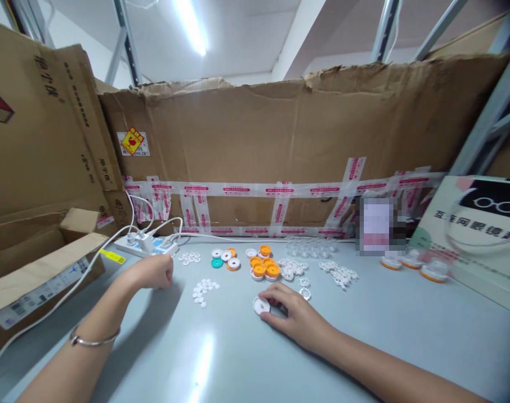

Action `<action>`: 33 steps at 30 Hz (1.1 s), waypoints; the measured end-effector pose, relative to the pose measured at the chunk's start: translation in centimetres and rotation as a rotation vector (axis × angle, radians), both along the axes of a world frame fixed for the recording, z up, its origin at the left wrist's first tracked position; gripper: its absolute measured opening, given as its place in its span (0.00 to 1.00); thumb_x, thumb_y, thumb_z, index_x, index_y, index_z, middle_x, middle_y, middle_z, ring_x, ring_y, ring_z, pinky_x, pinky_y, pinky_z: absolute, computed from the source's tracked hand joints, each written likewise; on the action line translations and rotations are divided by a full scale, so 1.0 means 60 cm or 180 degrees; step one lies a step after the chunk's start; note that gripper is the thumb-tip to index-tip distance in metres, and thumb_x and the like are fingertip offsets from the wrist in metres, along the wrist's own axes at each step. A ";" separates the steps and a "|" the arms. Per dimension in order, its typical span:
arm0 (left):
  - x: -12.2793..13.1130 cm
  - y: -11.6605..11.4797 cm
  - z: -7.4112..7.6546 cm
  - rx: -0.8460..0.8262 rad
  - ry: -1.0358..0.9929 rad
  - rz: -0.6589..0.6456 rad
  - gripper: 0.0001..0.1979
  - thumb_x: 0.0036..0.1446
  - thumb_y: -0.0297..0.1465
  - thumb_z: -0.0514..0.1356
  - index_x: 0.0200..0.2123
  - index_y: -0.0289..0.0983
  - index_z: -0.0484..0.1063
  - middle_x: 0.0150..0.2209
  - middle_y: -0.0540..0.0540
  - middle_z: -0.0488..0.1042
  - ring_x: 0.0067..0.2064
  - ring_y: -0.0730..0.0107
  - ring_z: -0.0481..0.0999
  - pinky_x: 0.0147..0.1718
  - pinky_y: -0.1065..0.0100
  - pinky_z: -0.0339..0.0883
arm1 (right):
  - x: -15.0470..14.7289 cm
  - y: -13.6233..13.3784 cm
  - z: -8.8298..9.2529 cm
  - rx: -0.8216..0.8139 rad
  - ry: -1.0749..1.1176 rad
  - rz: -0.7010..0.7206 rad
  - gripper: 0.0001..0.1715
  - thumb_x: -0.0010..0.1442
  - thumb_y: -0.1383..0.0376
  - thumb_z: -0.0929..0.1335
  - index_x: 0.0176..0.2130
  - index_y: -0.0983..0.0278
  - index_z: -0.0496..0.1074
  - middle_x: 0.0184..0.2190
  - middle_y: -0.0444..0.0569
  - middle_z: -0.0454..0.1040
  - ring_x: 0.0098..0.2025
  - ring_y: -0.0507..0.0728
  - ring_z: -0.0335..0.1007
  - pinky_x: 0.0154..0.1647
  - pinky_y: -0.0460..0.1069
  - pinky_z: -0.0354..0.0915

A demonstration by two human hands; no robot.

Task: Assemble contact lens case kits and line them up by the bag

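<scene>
Nearest is the table (229, 358), smooth and a little shiny, with the light reflected on its front part. Above it the right hand (290, 313) pinches a white disc (261, 305) by the edge, with the thumb on the near side and the fingers on the far side. The disc is before the middle of the table. This edge grip looks suitable, because the face of the disc is left free. I would advise a light pressure, since such a smooth round piece may slip or turn.

A little farther, small white caps (205, 286) lie in a loose group between the two hands. The wrist should pass around them, as a touch could scatter them.

The left hand (154, 272) is well apart from the right one, with its fingers curled; whether it holds something, I cannot tell. It is just before the power strip (160, 246), so it is better to move it without catching the white cables (132, 228).

Beyond the right hand are orange discs (265, 267) and white toothed pieces (338, 273); farther stand clear pieces (311, 246). A high, slow reach seems safest there.
</scene>
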State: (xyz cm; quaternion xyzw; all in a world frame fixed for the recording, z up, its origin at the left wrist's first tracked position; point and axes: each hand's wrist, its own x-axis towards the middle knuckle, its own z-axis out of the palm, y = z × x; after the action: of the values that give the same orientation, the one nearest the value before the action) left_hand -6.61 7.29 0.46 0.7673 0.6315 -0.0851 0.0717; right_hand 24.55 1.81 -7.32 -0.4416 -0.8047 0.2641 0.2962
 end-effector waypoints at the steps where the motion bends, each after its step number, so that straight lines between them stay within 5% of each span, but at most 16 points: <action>1: 0.010 -0.005 0.004 0.0112 -0.0036 -0.0041 0.10 0.36 0.22 0.53 0.21 0.34 0.74 0.21 0.47 0.74 0.26 0.65 0.71 0.22 0.72 0.57 | -0.001 0.000 0.000 0.0005 0.0018 -0.0017 0.13 0.52 0.66 0.66 0.40 0.65 0.72 0.36 0.50 0.69 0.37 0.55 0.66 0.39 0.49 0.63; 3: 0.044 -0.016 0.006 0.0341 -0.0228 -0.0234 0.09 0.41 0.23 0.53 0.22 0.35 0.73 0.23 0.48 0.74 0.28 0.67 0.72 0.26 0.73 0.59 | -0.002 0.002 0.000 -0.0028 0.0044 -0.0033 0.12 0.52 0.65 0.67 0.38 0.65 0.73 0.35 0.50 0.69 0.37 0.55 0.66 0.39 0.49 0.63; 5: 0.090 -0.029 -0.005 0.0812 -0.1083 -0.0975 0.07 0.46 0.25 0.55 0.26 0.35 0.73 0.28 0.48 0.75 0.31 0.70 0.72 0.31 0.73 0.62 | -0.004 0.003 0.000 -0.0091 0.0060 -0.0012 0.12 0.52 0.64 0.67 0.39 0.65 0.73 0.35 0.50 0.69 0.36 0.55 0.66 0.39 0.49 0.63; 9: 0.176 -0.046 -0.060 0.1225 -0.1787 -0.1806 0.07 0.52 0.26 0.55 0.28 0.37 0.73 0.29 0.47 0.75 0.35 0.69 0.72 0.36 0.72 0.63 | -0.005 0.004 -0.002 -0.0118 0.0071 0.0071 0.14 0.52 0.63 0.67 0.41 0.64 0.73 0.36 0.50 0.68 0.37 0.55 0.65 0.40 0.49 0.63; 12: 0.207 -0.052 -0.100 0.1445 -0.1713 -0.1865 0.06 0.52 0.25 0.56 0.29 0.36 0.74 0.29 0.46 0.75 0.33 0.68 0.73 0.34 0.71 0.64 | -0.005 0.003 -0.002 -0.0043 0.0086 0.0128 0.14 0.52 0.65 0.67 0.41 0.62 0.73 0.35 0.49 0.68 0.37 0.55 0.65 0.39 0.49 0.63; 16: 0.214 -0.055 -0.121 0.1601 -0.1698 -0.2062 0.07 0.54 0.26 0.55 0.30 0.36 0.74 0.28 0.45 0.74 0.32 0.68 0.72 0.31 0.71 0.64 | -0.004 0.001 0.001 0.0060 0.0098 0.0264 0.12 0.54 0.65 0.66 0.40 0.60 0.73 0.34 0.47 0.68 0.36 0.54 0.64 0.38 0.48 0.63; 33: 0.208 -0.056 -0.126 0.1923 -0.1355 -0.2567 0.08 0.57 0.26 0.53 0.30 0.36 0.73 0.28 0.46 0.75 0.31 0.69 0.73 0.31 0.70 0.61 | -0.006 0.000 -0.003 0.0291 0.0079 0.0299 0.09 0.55 0.65 0.66 0.37 0.62 0.74 0.34 0.48 0.69 0.36 0.53 0.65 0.39 0.47 0.63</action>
State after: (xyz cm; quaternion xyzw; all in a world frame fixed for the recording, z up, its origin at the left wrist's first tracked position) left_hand 5.85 3.94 -7.12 0.9354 0.2551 0.2365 -0.0640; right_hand 24.18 1.82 -7.50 -0.3860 -0.8321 0.2461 0.3132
